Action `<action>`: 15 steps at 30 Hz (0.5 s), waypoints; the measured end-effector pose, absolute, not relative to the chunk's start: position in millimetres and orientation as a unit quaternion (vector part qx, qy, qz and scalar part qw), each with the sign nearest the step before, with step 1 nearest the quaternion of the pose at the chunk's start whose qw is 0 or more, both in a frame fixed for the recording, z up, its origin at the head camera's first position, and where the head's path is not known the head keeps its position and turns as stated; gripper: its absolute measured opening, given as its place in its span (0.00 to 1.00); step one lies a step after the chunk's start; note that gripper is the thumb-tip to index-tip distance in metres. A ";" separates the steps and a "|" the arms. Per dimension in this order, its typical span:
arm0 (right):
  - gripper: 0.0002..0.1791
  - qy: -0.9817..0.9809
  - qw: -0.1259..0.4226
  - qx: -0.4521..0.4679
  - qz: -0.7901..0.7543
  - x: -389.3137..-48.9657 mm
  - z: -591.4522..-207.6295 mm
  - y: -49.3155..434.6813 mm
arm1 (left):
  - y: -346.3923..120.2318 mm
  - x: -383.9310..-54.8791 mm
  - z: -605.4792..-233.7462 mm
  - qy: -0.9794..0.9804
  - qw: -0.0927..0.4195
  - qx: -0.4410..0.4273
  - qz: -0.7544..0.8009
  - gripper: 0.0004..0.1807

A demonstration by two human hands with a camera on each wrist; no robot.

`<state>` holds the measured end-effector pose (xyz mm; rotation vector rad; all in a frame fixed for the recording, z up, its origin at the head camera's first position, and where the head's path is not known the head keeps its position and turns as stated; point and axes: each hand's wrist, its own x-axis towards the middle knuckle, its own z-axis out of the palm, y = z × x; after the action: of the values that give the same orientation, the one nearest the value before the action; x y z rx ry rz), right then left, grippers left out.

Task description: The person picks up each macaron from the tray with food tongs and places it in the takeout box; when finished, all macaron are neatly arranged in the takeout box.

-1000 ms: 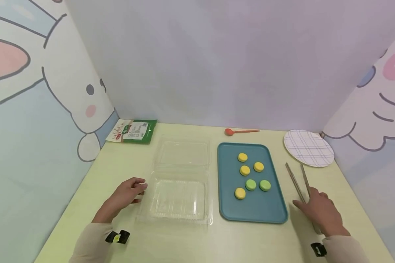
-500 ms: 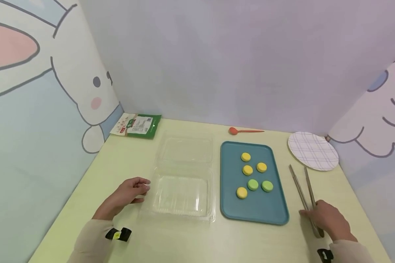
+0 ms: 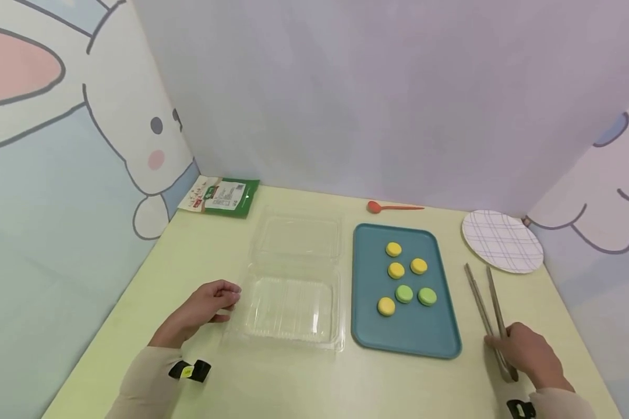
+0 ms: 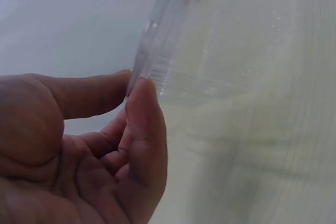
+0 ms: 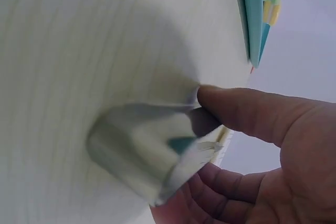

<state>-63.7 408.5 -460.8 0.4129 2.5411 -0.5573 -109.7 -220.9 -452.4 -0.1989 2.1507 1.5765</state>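
Note:
My left hand (image 3: 203,305) is at the left side of an open, hinged clear plastic container (image 3: 288,308). In the left wrist view, thumb and forefinger pinch the edge of this container (image 4: 149,51). Over at the right, my right hand (image 3: 529,352) grips metal tongs (image 3: 479,299) near their bent end, arms apart and pointing away from me. The tongs' shiny bend (image 5: 131,145) fills the middle of the right wrist view, thumb on one side and fingers on the other. Between the hands, a blue tray (image 3: 393,334) carries several yellow macarons (image 3: 386,306) and two green macarons (image 3: 404,294).
A round checked plate (image 3: 503,241) lies at the back right. Behind the tray is a red spoon (image 3: 374,207). A green and white packet (image 3: 222,196) rests in the back left corner. Printed walls enclose the table's back and sides.
My right hand has drawn back along the tongs toward their bent end, and the arms have come slightly closer together. The left hand stays at the container's edge. The head view has shifted slightly.

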 end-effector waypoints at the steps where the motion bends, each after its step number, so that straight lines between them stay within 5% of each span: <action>1: 0.32 0.934 0.248 0.153 -0.206 -63.3 -461.1 408.1 | -220.8 -110.4 -452.3 0.783 0.231 -0.074 0.573 0.16; 7: 0.36 0.944 0.204 0.136 -0.222 -58.0 -463.5 406.9 | -219.6 -112.2 -452.2 0.786 0.231 -0.083 0.568 0.17; 15: 0.33 0.964 0.060 0.065 -0.253 -60.2 -469.1 401.9 | -216.4 -110.2 -456.4 0.790 0.241 -0.095 0.556 0.16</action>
<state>-60.2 401.9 -469.1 0.1968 2.9175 -0.7648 -110.2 -216.4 -456.4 -0.2603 2.1598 1.5215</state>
